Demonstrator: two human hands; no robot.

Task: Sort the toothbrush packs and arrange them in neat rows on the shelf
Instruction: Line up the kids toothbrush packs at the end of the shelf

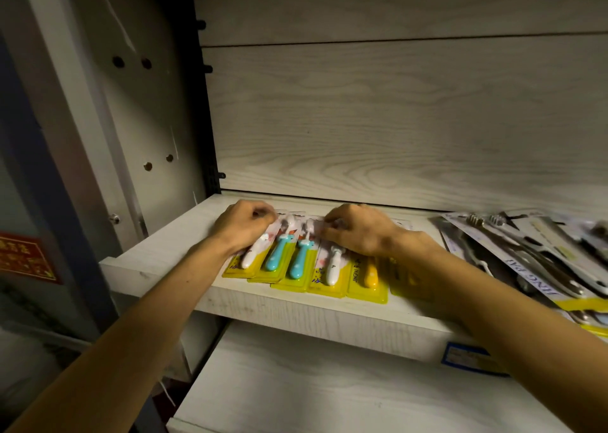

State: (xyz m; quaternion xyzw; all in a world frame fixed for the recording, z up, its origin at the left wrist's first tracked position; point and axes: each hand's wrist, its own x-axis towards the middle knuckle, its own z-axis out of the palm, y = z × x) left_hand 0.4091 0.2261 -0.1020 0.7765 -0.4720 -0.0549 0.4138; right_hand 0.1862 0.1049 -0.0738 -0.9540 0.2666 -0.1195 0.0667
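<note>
Your view is dim overall, with a greenish-yellow cast. The light falls from above and to the left of the shelf [158,261], leaving a brighter patch on the side panel [144,110] there, while the far left edge sinks into deep shadow. Your forearms throw soft shadows onto the shelf front. The dark toothbrush packs [533,251] at the right end of the shelf are smeared with blur, and their plastic carries pale glare. Both hands look slightly soft at the fingers. Straight lines bow toward the edges, most plainly along the side panel.
</note>
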